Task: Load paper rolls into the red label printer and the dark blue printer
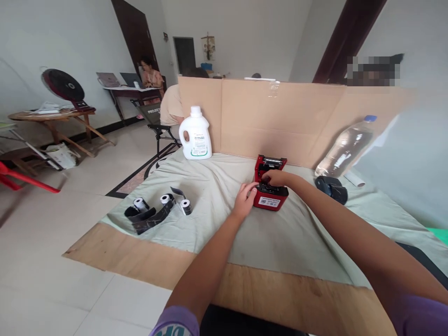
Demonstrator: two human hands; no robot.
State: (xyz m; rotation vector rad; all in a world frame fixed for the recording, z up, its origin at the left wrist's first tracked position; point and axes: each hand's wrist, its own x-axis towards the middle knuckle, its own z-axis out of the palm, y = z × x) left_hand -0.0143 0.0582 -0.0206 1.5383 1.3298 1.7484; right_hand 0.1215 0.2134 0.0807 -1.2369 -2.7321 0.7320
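Observation:
A small red and black receipt printer [269, 200] stands on the cloth with its lid [272, 162] raised and a white label on its near side. My left hand [245, 198] rests against the printer's left side, fingers stretched along its edge. Inside the printer's open bay, my right hand [273, 178] is closed with its fingers curled down; whatever they hold is hidden. To the left lie several paper rolls with black outer surfaces, among them one roll [186, 207] standing upright and another with a long loose strip [154, 221].
Behind the printer stands a cardboard screen [273, 121]. A white jug [196, 135] is at the back left; a large clear bottle [346, 147] leans at the right, near a black object [331, 189] and a white tube [354, 178]. Other people sit beyond the table.

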